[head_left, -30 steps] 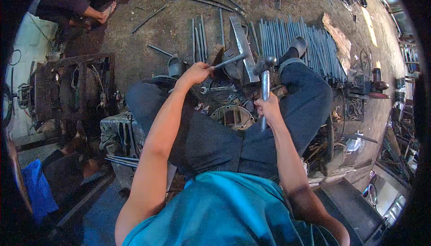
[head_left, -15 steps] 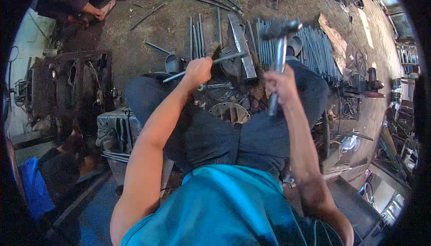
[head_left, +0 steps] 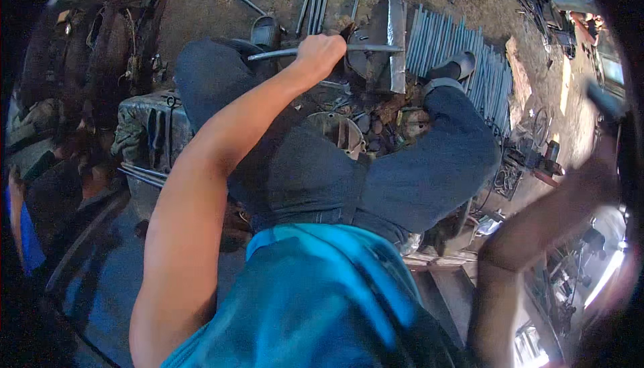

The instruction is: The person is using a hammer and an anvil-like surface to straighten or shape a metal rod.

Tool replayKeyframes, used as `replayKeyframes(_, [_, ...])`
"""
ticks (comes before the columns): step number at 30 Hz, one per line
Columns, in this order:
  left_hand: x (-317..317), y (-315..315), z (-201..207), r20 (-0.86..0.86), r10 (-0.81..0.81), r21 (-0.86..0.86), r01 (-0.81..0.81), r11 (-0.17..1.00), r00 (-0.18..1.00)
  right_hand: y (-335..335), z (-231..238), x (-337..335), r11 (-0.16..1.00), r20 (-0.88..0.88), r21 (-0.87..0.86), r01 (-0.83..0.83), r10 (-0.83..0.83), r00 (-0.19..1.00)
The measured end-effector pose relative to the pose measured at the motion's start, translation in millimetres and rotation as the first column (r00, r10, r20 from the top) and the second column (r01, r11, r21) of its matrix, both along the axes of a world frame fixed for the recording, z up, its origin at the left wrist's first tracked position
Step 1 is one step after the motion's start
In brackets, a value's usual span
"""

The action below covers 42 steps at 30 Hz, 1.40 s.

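My left hand (head_left: 322, 56) is closed around a metal rod (head_left: 275, 53), held sideways in front of my knees. The rod's right end lies across a long, narrow steel block (head_left: 396, 16) with a shiny top, which works as an anvil under it. Far out at the right rim, my right hand (head_left: 609, 145) is raised, dark and smeared by motion. A hammer (head_left: 602, 101) shows blurred just above that hand, partly cut off by the picture's dark edge.
Many grey rods (head_left: 448, 49) lie side by side beyond my right shoe (head_left: 463, 64). Several more rods (head_left: 314, 2) lie beyond my left hand. A round metal housing (head_left: 335, 130) sits between my legs. At my left stands a metal box (head_left: 151, 126).
My right hand has swung the hammer from above the rods out to the far right. The left hand keeps its grip, and the rod still rests on the steel block. The view has shifted.
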<state>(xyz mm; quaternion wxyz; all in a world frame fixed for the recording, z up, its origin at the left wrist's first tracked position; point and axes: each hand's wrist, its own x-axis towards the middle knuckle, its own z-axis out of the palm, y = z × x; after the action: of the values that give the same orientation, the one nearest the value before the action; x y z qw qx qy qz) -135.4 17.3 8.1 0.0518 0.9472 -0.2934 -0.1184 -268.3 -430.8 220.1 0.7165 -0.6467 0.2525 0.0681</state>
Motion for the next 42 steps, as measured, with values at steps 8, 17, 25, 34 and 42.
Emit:
replayKeyframes(8, [1, -22, -23, -0.039, -0.001, -0.169, -0.006, 0.986, 0.999, 175, -45, 35, 0.991, 0.035, -0.072, 0.109, -0.107, 0.994])
replayKeyframes(17, [-12, -23, -20, 0.014, -0.058, -0.216, 0.06, 0.975, 0.998, 195, -50, 6, 0.915, 0.238, -0.284, 0.288, -0.224, 0.945])
replayKeyframes(25, [-12, -27, -35, 0.022, -0.103, -0.214, 0.105, 0.971, 0.994, 228, -191, -57, 0.975, -0.203, -0.065, 0.212, -0.221, 0.954])
replayKeyframes(34, [-11, -30, -18, -0.017, -0.1, -0.141, 0.097, 0.985, 0.995, 221, -193, -72, 0.984, -0.241, 0.024, 0.175, -0.164, 0.957])
replayKeyframes(42, [-15, -41, 2, -0.075, -0.075, -0.153, 0.063, 0.986, 0.994, 214, -181, -68, 0.969, -0.24, 0.078, 0.234, -0.21, 0.948])
